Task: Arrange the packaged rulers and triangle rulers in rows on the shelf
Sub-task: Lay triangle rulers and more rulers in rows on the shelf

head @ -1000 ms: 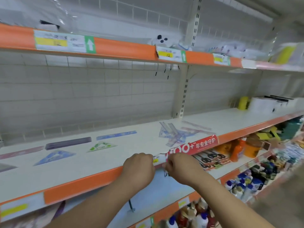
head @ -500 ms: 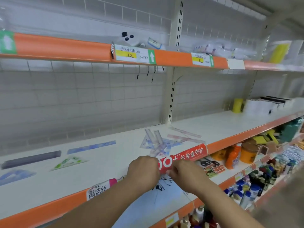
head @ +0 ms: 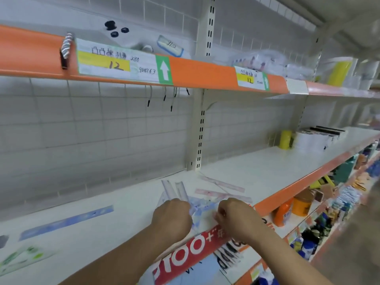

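Observation:
A loose pile of packaged rulers (head: 200, 207) lies on the white shelf (head: 267, 171), near its front edge. My left hand (head: 172, 219) is curled on the pile's left side and grips clear packaged rulers (head: 174, 189) that stick out beyond its knuckles. My right hand (head: 234, 219) pinches the right edge of a blue package in the same pile. Two pink rulers (head: 223, 185) lie just behind the pile. Further left on the shelf lie a blue ruler (head: 67, 222) and a green triangle ruler (head: 20, 258), spaced apart.
A red banner (head: 191, 251) hangs on the shelf's front edge under my hands. A yellow container (head: 285, 139) and white rolls (head: 312, 140) stand at the far right. The orange-edged upper shelf (head: 205, 73) overhangs. Bottles (head: 283, 214) fill the lower shelves.
Both hands have moved from the shelf's front edge up onto the ruler pile. The view has shifted right, so the sorted rulers sit further left.

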`<control>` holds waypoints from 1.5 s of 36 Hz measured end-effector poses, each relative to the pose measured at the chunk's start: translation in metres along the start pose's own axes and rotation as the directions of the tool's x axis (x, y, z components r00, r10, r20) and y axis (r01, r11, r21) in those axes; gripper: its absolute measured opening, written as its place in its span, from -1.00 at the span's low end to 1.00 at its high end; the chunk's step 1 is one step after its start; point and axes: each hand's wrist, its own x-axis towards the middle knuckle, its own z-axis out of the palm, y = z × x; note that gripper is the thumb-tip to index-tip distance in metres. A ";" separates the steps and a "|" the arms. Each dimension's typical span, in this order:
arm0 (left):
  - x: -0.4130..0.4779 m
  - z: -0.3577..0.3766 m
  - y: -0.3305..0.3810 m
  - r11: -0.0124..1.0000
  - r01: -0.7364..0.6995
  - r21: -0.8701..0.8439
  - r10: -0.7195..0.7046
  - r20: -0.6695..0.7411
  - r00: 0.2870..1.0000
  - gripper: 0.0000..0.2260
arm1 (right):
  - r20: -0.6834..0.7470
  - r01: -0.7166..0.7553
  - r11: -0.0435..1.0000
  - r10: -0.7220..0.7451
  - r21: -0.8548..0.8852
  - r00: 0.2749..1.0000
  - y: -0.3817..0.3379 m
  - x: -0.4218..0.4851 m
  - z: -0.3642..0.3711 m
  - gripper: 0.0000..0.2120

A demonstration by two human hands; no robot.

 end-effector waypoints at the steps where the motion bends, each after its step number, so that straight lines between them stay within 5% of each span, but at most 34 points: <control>1: 0.004 0.002 0.001 1.000 0.002 0.010 -0.002 0.005 1.000 -0.86 | -0.004 0.004 1.000 -0.004 0.009 1.000 0.005 0.006 0.002 -0.64; 8: 0.029 0.011 0.005 0.993 0.083 0.078 -0.087 0.041 0.995 -0.87 | 0.000 0.058 0.998 -0.059 0.028 0.998 0.032 0.046 0.013 -0.76; 14: 0.043 0.012 0.003 0.963 0.247 0.104 -0.253 0.040 0.967 -0.88 | 0.078 0.160 0.986 -0.163 0.039 0.984 0.045 0.085 0.018 -0.66; 18: 0.050 0.013 0.008 0.931 0.349 0.109 -0.355 0.042 0.934 -0.85 | 0.099 0.230 0.973 -0.233 0.035 0.968 0.053 0.103 0.018 -0.81; 37: 0.070 0.033 0.040 0.809 0.583 0.075 -0.588 0.101 0.803 -0.60 | 0.238 0.468 0.873 -0.487 0.136 0.840 0.052 0.124 0.044 -0.48; 54: 0.074 0.026 0.040 0.763 0.646 0.021 -0.642 0.134 0.754 -0.72 | 0.345 0.357 0.926 -0.378 0.126 0.859 0.069 0.136 0.033 -0.42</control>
